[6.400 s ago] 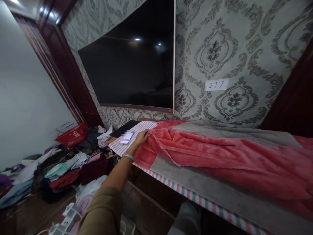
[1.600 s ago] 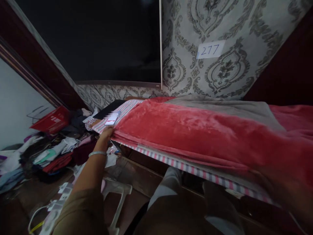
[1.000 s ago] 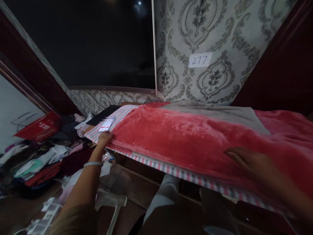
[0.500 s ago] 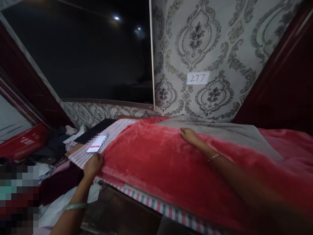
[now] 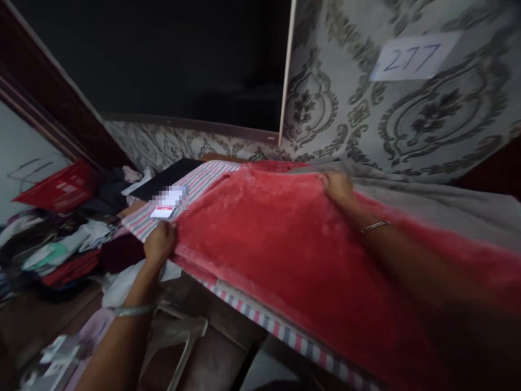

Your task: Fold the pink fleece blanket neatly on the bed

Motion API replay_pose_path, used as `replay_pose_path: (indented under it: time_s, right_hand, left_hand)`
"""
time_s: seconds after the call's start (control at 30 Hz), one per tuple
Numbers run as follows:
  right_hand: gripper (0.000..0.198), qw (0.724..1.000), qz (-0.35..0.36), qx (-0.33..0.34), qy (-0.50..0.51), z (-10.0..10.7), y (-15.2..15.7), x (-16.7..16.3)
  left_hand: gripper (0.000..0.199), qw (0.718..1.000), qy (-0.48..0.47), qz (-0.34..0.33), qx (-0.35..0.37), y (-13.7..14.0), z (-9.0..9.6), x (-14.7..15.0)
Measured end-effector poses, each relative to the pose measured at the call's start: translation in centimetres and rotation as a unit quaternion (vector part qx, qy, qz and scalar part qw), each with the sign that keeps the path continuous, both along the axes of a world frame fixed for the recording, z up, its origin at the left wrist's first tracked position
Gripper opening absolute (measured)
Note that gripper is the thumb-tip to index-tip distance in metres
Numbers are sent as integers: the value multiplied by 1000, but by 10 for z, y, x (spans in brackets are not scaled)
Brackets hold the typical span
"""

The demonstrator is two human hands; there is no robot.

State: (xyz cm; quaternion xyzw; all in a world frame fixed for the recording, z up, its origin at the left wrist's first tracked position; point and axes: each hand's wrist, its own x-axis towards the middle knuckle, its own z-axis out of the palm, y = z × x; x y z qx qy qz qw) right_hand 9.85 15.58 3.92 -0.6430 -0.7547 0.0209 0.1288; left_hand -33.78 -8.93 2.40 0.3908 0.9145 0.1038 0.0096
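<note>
Right hand [image 5: 337, 187] is now at the far edge of the red plush blanket [image 5: 260, 233] — a second ago it was over the middle of the top layer, nearer the front. Left hand [image 5: 160, 243] stays at the blanket's near-left corner. Camera view has shifted too.

Right hand state: fingers curled, pinching the red edge where it meets the grey fabric [image 5: 411, 203]. Left hand: thumb on top, fingers tucked at the edge, pinching that corner.

Blanket lies folded on the striped cloth [image 5: 203, 179], which is flat, thin, pink/grey/white, and shows at the left end and along the front. Red side is soft, short pile, light sheen; top layer mostly smooth, straight between the hands. Grey fabric is matte, loosely wrinkled, against the wall side. Several layer edges are stacked along the front left.

Phone [image 5: 161, 212] lies on the stripes just beside the left hand, screen lit — partly pixelated. Flat black panel [image 5: 166, 179] behind it. Glossy dark TV [image 5: 183, 65] above, paper label [image 5: 417, 57] reading 277 on damask-patterned wallpaper [image 5: 350, 103]. Floor left: crumpled clothes [image 5: 81, 244], rigid red plastic basket [image 5: 61, 187].
</note>
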Motion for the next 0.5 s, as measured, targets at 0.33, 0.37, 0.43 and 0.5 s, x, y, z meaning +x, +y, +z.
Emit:
replay_pose_path:
  time_s: [0.33, 0.37, 0.43, 0.5]
  right_hand:
    - [37, 1000, 22, -19, -11, -35, 20, 9]
    - [37, 999, 30, -20, -13, -33, 21, 8]
    - [37, 999, 44, -23, -9, -27, 21, 5]
    - [38, 998, 49, -25, 3, -23, 19, -1]
  left_hand:
    - [41, 1000, -18, 11, -14, -1, 3, 7]
    - [42, 1000, -17, 6, -15, -1, 3, 5]
    - [41, 999, -24, -15, -23, 0, 4, -2]
    - [41, 997, -51, -56, -27, 3, 9, -11]
